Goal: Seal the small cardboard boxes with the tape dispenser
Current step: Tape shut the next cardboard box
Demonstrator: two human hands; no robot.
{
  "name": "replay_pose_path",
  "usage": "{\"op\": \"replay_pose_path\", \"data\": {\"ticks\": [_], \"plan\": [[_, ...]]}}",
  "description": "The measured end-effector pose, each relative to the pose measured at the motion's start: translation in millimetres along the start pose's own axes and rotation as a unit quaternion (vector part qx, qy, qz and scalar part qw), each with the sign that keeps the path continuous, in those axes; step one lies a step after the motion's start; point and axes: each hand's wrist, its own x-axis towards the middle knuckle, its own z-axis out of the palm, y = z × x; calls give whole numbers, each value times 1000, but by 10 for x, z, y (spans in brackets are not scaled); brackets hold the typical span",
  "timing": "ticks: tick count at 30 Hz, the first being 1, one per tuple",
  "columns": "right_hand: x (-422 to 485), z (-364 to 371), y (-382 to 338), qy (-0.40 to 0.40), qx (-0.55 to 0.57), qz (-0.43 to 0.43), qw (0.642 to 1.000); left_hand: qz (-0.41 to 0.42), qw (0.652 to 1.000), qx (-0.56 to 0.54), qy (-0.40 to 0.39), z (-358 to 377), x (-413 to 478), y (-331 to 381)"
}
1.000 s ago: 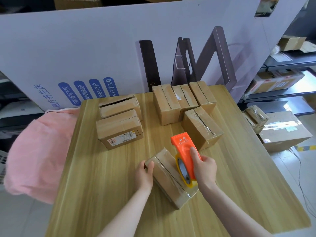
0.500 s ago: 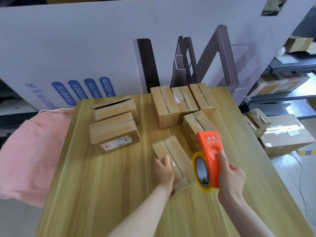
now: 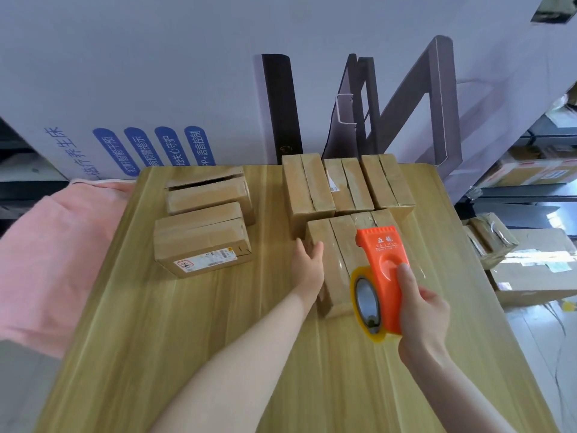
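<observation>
Boxes of brown cardboard lie in two groups on the wooden surface. At the far edge, right of centre, a row of three boxes stands side by side with flaps closed. Just nearer than that row lies the taped box, its seam running near to far under a shiny clear strip. The left hand lies flat against this box's left side, fingers straight and together. A neighbouring box touches it on the right, mostly hidden behind the tape dispenser.

The right hand grips the orange tape dispenser, thumb pressed on its body and the other fingers curled out of sight behind it. The dispenser's toothed end points far, and its yellowish tape roll sits at the near end. Whether it touches the taped box cannot be told.

On the left, a labelled box lies near a farther box whose top flaps gape slightly. A pink cloth lies left of the surface, a large white carton stands behind it, and brown cartons sit on the floor at right.
</observation>
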Motion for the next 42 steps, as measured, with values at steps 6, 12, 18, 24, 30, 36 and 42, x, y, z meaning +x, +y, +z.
{"op": "replay_pose_path", "data": {"ticks": [6, 12, 18, 24, 30, 36, 42], "plan": [[-130, 492, -36, -49, 8, 2, 999, 240, 938, 213, 130, -1102, 140, -24], [-427, 831, 2, -71, -2, -10, 997, 187, 864, 462, 77, -2141, 723, 32], [-631, 898, 130, -51, -27, -3, 998, 105, 790, 602, -55, -2511, 748, -318], [-790, 877, 147, -41, -40, -10, 998, 174, 767, 607, -114, -2444, 267, -461], [-893, 764, 136, -62, -61, -22, 996, 243, 740, 609, -150, -2225, -356, -796], [-933, 582, 99, -97, -79, -38, 991, 263, 722, 611, -191, -2002, -906, -1016], [-969, 391, -16, -162, -97, -76, 979, 88, 961, 216, -150, -2007, -931, -353]]}}
